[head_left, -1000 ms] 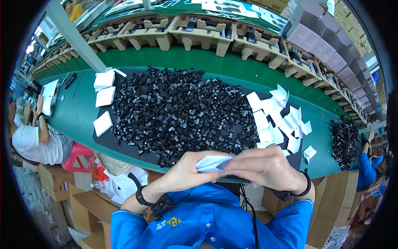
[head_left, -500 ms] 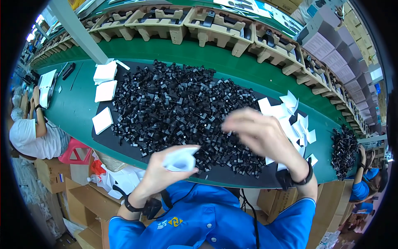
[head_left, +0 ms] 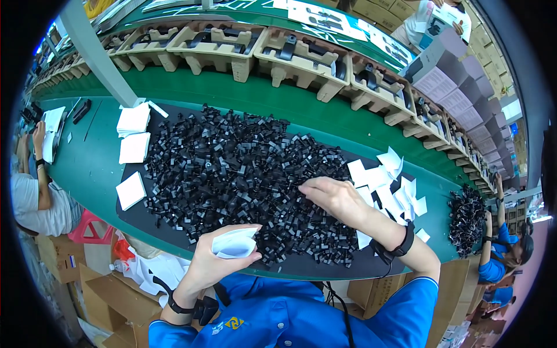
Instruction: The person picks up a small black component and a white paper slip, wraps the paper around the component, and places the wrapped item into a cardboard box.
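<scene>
My left hand is closed around a small white paper pouch, held over the near edge of the work surface with its mouth spread. My right hand is over the right part of a broad pile of small black plastic pieces. Its fingertips are pinched together at the pile; whatever is between them is hidden. White paper pouches lie scattered to the right of the pile, partly behind my right forearm. Neat stacks of white paper squares sit along the pile's left side.
Beyond the green table runs a line of tan moulded trays holding black parts. A grey post stands at the far left. People work at both ends. A second black pile lies far right; open cartons are at lower left.
My right hand has come down onto the pile, its fingers now drawn together. The left hand still holds the pouch. The whole view has shifted slightly.
</scene>
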A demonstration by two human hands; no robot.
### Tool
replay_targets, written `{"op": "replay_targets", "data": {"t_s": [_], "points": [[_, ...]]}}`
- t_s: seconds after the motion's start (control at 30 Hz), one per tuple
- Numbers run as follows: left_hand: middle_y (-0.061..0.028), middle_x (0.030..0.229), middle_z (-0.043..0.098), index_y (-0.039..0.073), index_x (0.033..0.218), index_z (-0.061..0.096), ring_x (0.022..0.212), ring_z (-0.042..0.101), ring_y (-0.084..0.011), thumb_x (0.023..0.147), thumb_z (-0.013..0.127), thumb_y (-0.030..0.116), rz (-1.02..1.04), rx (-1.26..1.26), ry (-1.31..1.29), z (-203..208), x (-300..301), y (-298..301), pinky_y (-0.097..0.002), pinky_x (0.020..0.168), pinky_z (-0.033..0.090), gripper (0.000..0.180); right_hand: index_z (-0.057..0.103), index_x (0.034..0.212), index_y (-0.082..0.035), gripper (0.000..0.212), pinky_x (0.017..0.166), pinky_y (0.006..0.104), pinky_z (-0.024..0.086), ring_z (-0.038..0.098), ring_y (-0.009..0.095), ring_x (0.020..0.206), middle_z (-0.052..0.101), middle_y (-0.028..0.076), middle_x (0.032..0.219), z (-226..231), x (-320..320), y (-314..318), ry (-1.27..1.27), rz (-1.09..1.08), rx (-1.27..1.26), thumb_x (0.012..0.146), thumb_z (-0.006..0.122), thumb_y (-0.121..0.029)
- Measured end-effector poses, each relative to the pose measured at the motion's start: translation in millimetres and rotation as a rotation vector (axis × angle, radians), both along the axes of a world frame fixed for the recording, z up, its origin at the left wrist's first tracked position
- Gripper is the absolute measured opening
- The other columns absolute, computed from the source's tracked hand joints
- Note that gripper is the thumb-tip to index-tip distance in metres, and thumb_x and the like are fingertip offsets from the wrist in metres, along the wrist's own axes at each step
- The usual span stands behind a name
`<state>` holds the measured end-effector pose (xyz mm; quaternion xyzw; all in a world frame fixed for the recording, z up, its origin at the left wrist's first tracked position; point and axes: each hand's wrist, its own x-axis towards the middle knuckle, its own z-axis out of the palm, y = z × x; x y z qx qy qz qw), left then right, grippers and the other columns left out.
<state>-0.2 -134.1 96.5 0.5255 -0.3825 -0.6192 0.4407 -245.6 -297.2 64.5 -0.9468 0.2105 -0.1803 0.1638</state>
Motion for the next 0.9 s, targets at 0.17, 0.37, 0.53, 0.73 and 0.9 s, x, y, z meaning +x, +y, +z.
{"op": "replay_targets", "data": {"t_s": [0.17, 0.37, 0.53, 0.73, 0.9], "points": [[-0.0059, 0.083, 0.065, -0.002, 0.116, 0.058, 0.073, 0.060, -0.0085, 0.070, 0.075, -0.005, -0.032, -0.026, 0.046, 3.5, -10.5, -4.3, -0.0216, 0.063, 0.048, 0.050, 0.067, 0.093, -0.002, 0.014, 0.066, 0.0344, 0.054, 0.063, 0.026, 0.079, 0.063, 0.009, 0.092, -3.7, -3.1, 0.8, -0.132, -0.095, 0.149, 0.079, 0.066, -0.006], [-0.0057, 0.085, 0.066, -0.004, 0.116, 0.057, 0.077, 0.060, -0.0096, 0.069, 0.076, -0.005, -0.056, -0.097, 0.016, 4.1, -24.0, -8.1, -0.0235, 0.070, 0.049, 0.050, 0.066, 0.088, -0.001, 0.012, 0.064, 0.0371, 0.053, 0.064, 0.028, 0.075, 0.064, 0.010, 0.086, 1.2, -0.2, 4.9, 0.044, -0.188, 0.038, 0.077, 0.066, -0.008], [-0.0059, 0.090, 0.065, -0.003, 0.117, 0.058, 0.084, 0.060, -0.0102, 0.069, 0.076, -0.004, -0.074, -0.138, 0.066, 13.4, -35.1, -8.4, -0.0249, 0.076, 0.049, 0.051, 0.069, 0.090, -0.003, 0.014, 0.062, 0.0338, 0.052, 0.064, 0.027, 0.069, 0.066, 0.010, 0.080, 0.5, -8.6, 12.7, 0.021, -0.264, 0.015, 0.077, 0.069, -0.009], [-0.0070, 0.098, 0.066, 0.002, 0.117, 0.061, 0.090, 0.062, -0.0132, 0.068, 0.075, -0.003, -0.185, -0.362, -0.137, 13.9, -38.1, -7.0, -0.0264, 0.078, 0.050, 0.051, 0.070, 0.086, -0.004, 0.011, 0.058, 0.0317, 0.054, 0.065, 0.022, 0.069, 0.067, 0.011, 0.081, 108.3, -8.4, 79.6, -0.275, -0.060, 0.324, 0.075, 0.070, -0.007], [-0.0087, 0.102, 0.066, 0.004, 0.116, 0.062, 0.089, 0.065, -0.0179, 0.066, 0.075, -0.002, -0.307, -0.547, -0.343, 17.8, -48.6, -8.9, -0.0281, 0.078, 0.051, 0.052, 0.068, 0.096, -0.006, 0.022, 0.047, 0.0291, 0.052, 0.065, 0.021, 0.063, 0.064, 0.011, 0.078, 118.4, -3.6, 109.3, -0.160, 0.042, 0.146, 0.074, 0.069, -0.005]]}}
